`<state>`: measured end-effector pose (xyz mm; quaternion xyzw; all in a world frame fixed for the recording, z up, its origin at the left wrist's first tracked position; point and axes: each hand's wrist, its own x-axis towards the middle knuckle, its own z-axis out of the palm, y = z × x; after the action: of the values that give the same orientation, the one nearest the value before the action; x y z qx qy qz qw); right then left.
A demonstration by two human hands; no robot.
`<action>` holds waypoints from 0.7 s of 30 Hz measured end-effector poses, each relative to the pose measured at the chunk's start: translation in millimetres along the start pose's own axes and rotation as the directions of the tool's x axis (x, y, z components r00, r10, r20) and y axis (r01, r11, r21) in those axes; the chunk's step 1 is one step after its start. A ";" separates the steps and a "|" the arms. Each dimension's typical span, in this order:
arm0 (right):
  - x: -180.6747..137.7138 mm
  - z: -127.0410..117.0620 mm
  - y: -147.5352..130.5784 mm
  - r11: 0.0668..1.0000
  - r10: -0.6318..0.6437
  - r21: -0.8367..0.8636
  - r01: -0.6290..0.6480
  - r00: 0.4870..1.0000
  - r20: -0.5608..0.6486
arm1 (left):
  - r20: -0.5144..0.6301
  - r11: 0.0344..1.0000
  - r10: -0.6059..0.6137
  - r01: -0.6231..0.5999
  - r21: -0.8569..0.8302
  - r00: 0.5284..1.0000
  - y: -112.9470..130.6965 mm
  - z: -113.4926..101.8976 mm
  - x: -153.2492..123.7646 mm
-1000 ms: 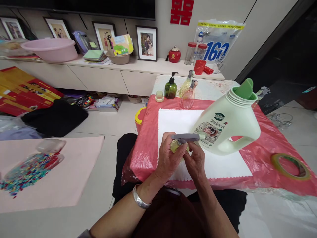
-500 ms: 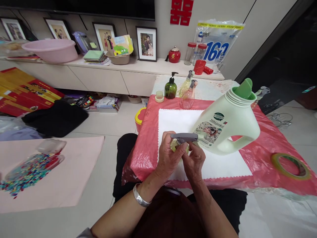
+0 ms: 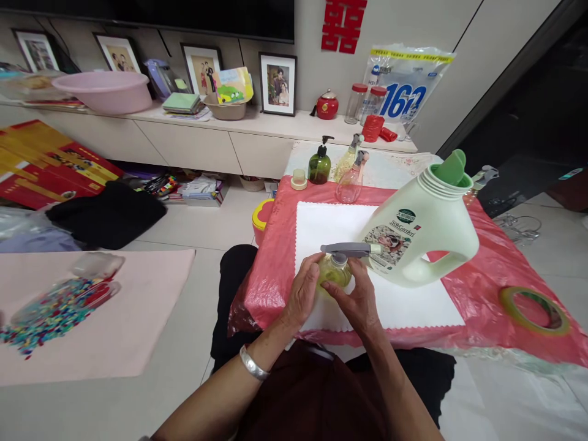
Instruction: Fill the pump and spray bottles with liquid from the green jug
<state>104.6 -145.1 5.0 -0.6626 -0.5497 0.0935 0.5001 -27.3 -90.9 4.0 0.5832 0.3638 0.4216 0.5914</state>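
Observation:
Between my two hands is a yellowish see-through spray bottle (image 3: 334, 271) with a grey trigger head whose nozzle points right. My left hand (image 3: 303, 289) grips its left side, fingers partly hidden behind it. On the right side, my right hand (image 3: 357, 295) holds it with the thumb across the front. The bottle is over a white cloth (image 3: 413, 309) with a scalloped edge. Just beyond my right hand stands a big pale green detergent jug (image 3: 420, 226), tilted in view, with a green spout in its uncapped mouth.
Behind the cloth stand a green pump bottle (image 3: 320, 164), a pink spray bottle (image 3: 350, 185), a yellowish one (image 3: 344, 165) and a small cap (image 3: 298, 179). A tape roll (image 3: 509, 300) lies right on the red table cover (image 3: 264, 285). Colourful bits (image 3: 59, 318) lie on a pink sheet at left.
My fingers have moved down from the spray head's neck to the sides of the bottle, so more of its body shows. The view has shifted slightly.

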 end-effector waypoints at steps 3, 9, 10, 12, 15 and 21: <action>-1.7 4.1 0.4 0.999 0.030 0.034 -0.032 0.997 0.064 | 0.012 1.000 -0.007 0.007 -0.015 1.000 -5.2 -1.9 -2.5; -5.7 9.2 0.9 0.991 0.113 0.067 -0.116 0.993 0.046 | 0.004 0.997 -0.006 0.006 -0.079 1.000 -11.4 -4.0 -1.8; -6.0 7.6 0.3 0.989 0.122 0.077 -0.125 0.992 0.039 | 0.004 0.994 -0.010 0.011 -0.105 1.000 -13.2 -4.2 -1.6; -5.8 1.4 -1.9 0.985 0.131 0.107 -0.133 0.991 0.032 | 0.007 0.983 -0.030 0.030 -0.180 1.000 -17.7 -3.9 -1.2; -3.1 -13.3 -9.1 0.977 0.133 0.164 -0.138 0.990 0.039 | -0.027 0.960 -0.062 0.052 -0.274 0.998 -24.7 -2.3 -0.3; 5.4 -45.4 -37.6 0.890 0.197 0.411 -0.197 0.979 0.043 | -0.053 0.972 -0.089 0.075 -0.224 0.995 -30.3 -1.9 2.0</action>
<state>113.3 -170.0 58.0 -0.5941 -0.4475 0.2579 0.6167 -26.0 -87.2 -26.1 0.4843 0.3567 0.4528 0.6581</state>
